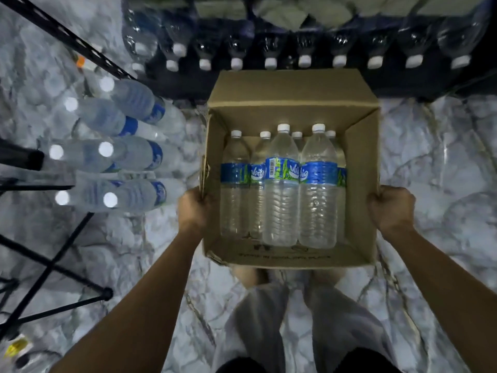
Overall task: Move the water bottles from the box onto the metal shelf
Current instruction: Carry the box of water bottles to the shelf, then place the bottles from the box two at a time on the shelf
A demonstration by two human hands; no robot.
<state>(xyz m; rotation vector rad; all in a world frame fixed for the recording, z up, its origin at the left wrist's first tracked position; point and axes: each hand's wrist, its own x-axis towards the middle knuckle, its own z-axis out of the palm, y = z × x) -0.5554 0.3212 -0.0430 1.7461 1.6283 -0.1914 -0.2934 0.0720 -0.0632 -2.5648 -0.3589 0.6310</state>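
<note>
- Left hand (192, 211) and right hand (391, 211) each grasp a side wall of the box (360, 146), at 9 and 3 o'clock.
- Water bottles (281, 184) sit packed inside, caps toward 12 o'clock.
- Metal shelf (419, 84) at 12 o'clock, one row of shelved bottles (270, 57) on it.
- Judgement: keep the box level and set it down near the shelf before freeing a hand. Held one-handed, it would likely tip.

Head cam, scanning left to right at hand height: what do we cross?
In order: cluster of bottles on the floor → left hand → cardboard box with water bottles inside → right hand. Both hands grip the box's side edges.
</note>
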